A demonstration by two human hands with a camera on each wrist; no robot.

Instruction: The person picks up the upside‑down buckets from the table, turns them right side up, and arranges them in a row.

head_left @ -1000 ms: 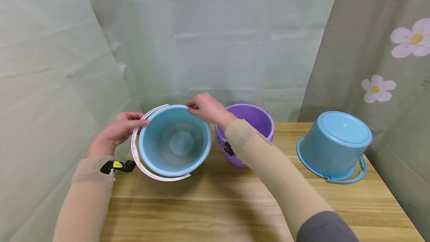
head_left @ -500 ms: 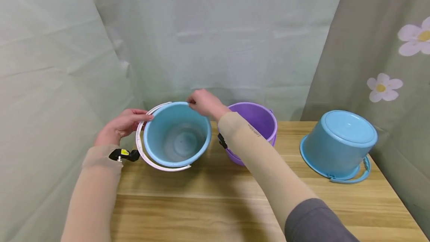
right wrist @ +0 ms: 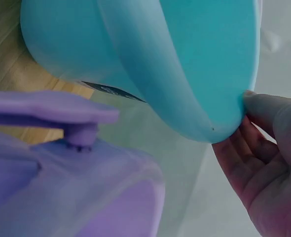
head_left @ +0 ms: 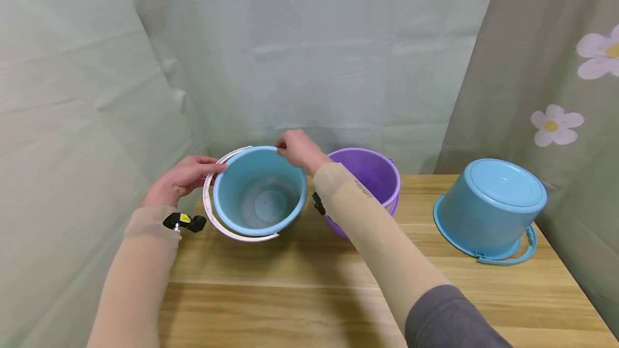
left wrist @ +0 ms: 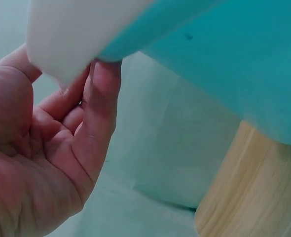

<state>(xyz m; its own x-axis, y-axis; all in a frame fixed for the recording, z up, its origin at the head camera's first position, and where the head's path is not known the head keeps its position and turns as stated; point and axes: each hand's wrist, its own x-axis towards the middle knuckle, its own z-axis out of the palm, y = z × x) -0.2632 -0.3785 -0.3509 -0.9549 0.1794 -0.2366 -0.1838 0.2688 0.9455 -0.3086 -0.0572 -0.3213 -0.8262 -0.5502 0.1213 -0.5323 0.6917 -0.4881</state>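
A light blue bucket (head_left: 268, 203) with a white handle (head_left: 210, 212) is tilted so that its mouth faces me at the left of the table. My left hand (head_left: 186, 176) grips its left rim, thumb over the handle and fingers beneath, as the left wrist view also shows. On the far rim, my right hand (head_left: 300, 149) pinches the edge between thumb and fingers; the right wrist view shows the thumb inside the bucket. Beside it stands a purple bucket (head_left: 365, 168), upright and partly hidden behind my right forearm.
Another blue bucket (head_left: 493, 208) lies upside down at the right of the wooden table (head_left: 271, 310), its handle (head_left: 519, 254) resting on the wood. Pale curtains (head_left: 338, 58) hang behind and at both sides, one with flowers (head_left: 557, 125).
Both hands have shifted slightly rightward with the held bucket, and its near rim has dropped back a little, away from me. The other buckets stay in place as the view shifts slightly.
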